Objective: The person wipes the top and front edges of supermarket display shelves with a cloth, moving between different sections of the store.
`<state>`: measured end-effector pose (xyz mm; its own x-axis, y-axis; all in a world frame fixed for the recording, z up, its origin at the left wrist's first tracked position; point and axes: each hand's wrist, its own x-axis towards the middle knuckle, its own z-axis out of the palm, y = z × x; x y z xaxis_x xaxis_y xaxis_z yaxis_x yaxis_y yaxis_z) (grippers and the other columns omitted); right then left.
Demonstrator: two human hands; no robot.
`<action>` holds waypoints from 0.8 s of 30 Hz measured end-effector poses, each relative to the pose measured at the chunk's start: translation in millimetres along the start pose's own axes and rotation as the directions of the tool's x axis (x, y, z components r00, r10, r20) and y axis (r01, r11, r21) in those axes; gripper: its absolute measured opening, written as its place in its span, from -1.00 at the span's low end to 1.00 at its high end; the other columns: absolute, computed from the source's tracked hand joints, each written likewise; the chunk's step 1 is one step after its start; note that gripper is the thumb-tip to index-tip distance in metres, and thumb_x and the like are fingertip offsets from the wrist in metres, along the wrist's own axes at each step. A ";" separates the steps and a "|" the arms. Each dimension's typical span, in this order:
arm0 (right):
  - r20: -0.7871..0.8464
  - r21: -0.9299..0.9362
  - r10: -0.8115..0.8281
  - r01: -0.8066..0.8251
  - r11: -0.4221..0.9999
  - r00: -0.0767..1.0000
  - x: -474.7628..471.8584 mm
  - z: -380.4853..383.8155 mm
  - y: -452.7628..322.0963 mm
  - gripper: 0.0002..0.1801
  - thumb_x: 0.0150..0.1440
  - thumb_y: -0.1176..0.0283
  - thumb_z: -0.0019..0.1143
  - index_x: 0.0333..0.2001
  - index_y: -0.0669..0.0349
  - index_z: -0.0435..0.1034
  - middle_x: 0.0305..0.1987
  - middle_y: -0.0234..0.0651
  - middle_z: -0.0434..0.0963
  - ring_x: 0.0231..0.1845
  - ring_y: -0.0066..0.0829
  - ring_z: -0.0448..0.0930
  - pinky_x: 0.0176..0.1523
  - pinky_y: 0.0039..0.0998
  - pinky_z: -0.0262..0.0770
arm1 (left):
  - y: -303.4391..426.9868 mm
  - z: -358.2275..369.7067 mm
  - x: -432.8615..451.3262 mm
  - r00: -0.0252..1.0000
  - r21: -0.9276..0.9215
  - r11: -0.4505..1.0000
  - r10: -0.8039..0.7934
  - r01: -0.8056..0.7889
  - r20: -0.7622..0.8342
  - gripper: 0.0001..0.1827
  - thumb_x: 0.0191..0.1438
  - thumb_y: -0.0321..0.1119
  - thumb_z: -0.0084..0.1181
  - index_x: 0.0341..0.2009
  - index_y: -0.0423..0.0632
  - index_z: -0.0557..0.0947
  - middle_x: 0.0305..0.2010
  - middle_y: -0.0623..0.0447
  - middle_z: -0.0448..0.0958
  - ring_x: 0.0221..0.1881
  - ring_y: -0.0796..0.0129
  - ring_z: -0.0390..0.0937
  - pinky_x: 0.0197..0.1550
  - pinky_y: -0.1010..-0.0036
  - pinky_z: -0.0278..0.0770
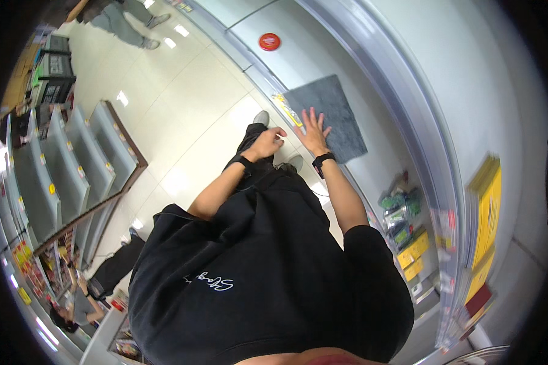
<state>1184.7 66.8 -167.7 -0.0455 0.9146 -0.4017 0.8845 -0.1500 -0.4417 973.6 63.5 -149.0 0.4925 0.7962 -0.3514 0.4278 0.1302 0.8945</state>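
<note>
A dark grey cloth [342,109] lies spread flat on a pale metal shelf [374,159]. On its lower left part rests my right hand [314,134], palm down with the fingers spread. My left hand [268,142] hangs over the floor, left of the shelf edge, with loosely bent fingers and nothing visible in it. Beside the cloth, at the shelf's front edge, is a yellow-edged label strip [287,109]. Farther up the same shelf sits a round red item [269,42].
Green packaged goods [399,210] and yellow packs [413,251] stand on the shelf at right. Grey shelving [73,169] fills the left. One person [118,23] stands at the top; another [84,305] is at lower left. Dark crates [55,68] are stacked at upper left.
</note>
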 end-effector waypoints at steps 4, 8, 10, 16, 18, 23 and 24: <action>0.024 -0.049 0.141 -0.139 0.989 0.990 55.6 -4.1 -16.4 -0.22 0.22 -0.18 -0.27 0.43 -0.20 -0.14 0.55 -0.37 -0.35 0.51 0.07 -0.44 0.25 0.53 -0.52 | 12.8 -19.7 2.0 0.998 0.061 0.997 0.051 -0.048 -0.043 -0.73 0.00 -0.45 0.05 -0.15 -0.19 0.54 -0.22 -0.17 0.58 -0.14 0.03 0.56 -0.04 0.28 0.50; 0.013 -0.104 0.101 -0.099 0.990 0.995 127.0 -34.0 -24.8 -0.27 0.25 -0.17 -0.34 0.42 -0.20 -0.11 0.55 -0.37 -0.31 0.51 0.08 -0.43 0.25 0.54 -0.50 | 7.3 -58.0 27.6 0.997 0.055 0.996 0.068 -0.069 0.025 -0.80 0.01 -0.41 0.03 -0.24 -0.19 0.55 -0.31 -0.15 0.57 -0.24 0.01 0.56 -0.15 0.25 0.51; 0.054 -0.123 0.079 -0.072 0.990 0.995 150.3 -45.3 -32.7 -0.30 0.27 -0.15 -0.37 0.41 -0.18 -0.07 0.55 -0.37 -0.30 0.51 0.08 -0.39 0.25 0.54 -0.45 | 11.9 -77.2 43.5 0.994 0.119 0.989 0.095 -0.089 -0.048 -0.81 0.00 -0.43 0.02 -0.27 -0.18 0.56 -0.35 -0.16 0.57 -0.26 -0.06 0.55 -0.19 0.19 0.50; 0.033 -0.123 -0.099 0.103 0.987 0.995 124.6 -24.3 -36.6 -0.38 0.29 0.01 -0.25 0.38 -0.12 0.03 0.53 -0.30 -0.20 0.51 0.06 -0.25 0.28 0.49 -0.32 | 30.0 -93.9 98.7 0.986 0.381 0.912 0.166 -0.152 -0.004 -0.64 -0.04 -0.49 0.01 -0.08 -0.15 0.56 0.07 -0.14 0.46 0.13 0.02 0.40 0.13 0.28 0.39; -0.114 -0.019 -0.142 0.141 0.990 0.983 114.2 -13.9 -13.2 -0.38 0.29 0.02 -0.25 0.39 -0.12 0.02 0.53 -0.28 -0.21 0.50 0.08 -0.25 0.25 0.52 -0.31 | 15.7 -73.8 124.4 0.907 0.701 0.642 0.421 -0.311 0.017 -0.52 0.05 -0.33 0.03 0.12 -0.06 0.50 0.32 -0.07 0.27 0.35 0.04 0.15 0.34 0.21 0.11; -0.069 -0.173 0.110 -0.120 0.977 0.992 97.8 -13.2 -8.3 -0.31 0.29 0.02 -0.23 0.43 -0.18 -0.15 0.54 -0.25 -0.32 0.49 0.17 -0.26 0.18 0.58 -0.21 | 3.6 -54.0 174.5 0.961 0.773 0.572 0.190 -0.275 0.201 -0.41 0.17 -0.02 -0.10 0.28 0.07 0.36 0.44 0.08 0.08 0.47 0.08 -0.13 0.44 0.12 -0.29; -0.067 -0.182 0.107 -0.118 0.976 0.992 103.7 -16.2 -5.8 -0.31 0.29 0.02 -0.23 0.43 -0.18 -0.15 0.54 -0.25 -0.32 0.49 0.17 -0.26 0.18 0.58 -0.21 | 7.8 -55.5 182.2 0.961 0.799 0.533 0.145 -0.277 0.237 -0.39 0.19 0.05 -0.16 0.30 0.11 0.33 0.45 0.11 0.05 0.47 0.09 -0.16 0.44 0.10 -0.35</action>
<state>1182.4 168.5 -193.8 0.0810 0.9163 -0.3923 0.9534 -0.1859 -0.2375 1024.6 242.4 -190.7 0.7146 0.6438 -0.2736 0.6972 -0.6239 0.3531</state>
